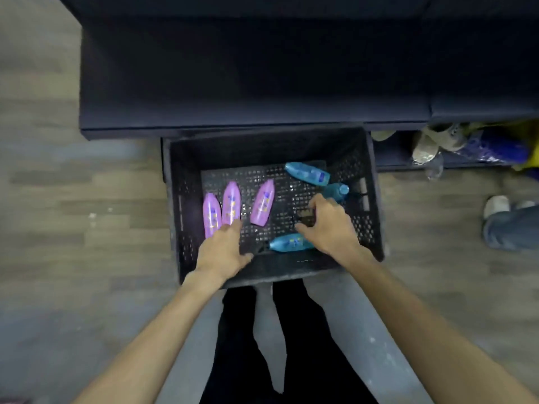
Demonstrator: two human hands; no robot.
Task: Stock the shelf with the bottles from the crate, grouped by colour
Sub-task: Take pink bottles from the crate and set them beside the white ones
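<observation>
Black perforated plastic crate (370,182) on the wood-look floor (87,199), pushed up against the dark flat-topped shelf unit (248,77). I stand over it, both arms reaching down inside.

Contents, all lying flat on the crate bottom: three pink plastic bottles on the left — the leftmost pink bottle (211,213), the middle pink bottle (231,202) just beside it, the third pink bottle (263,203) a little apart and tilted. Three teal ones on the right — the far teal bottle (307,173) near the back, the small teal bottle (338,192) just below it by the right wall, the near teal bottle (288,242) close to the front wall.

My left hand (224,249): fingers straight and loosely spread, tips at the lower ends of the leftmost and middle pink bottles; gripping nothing.

My right hand (328,223): fingers curled downward over the mesh, between the small and near teal bottles. Whether they hold anything I cannot tell.

A person's jeans and white shoe (495,205) at the right edge.
</observation>
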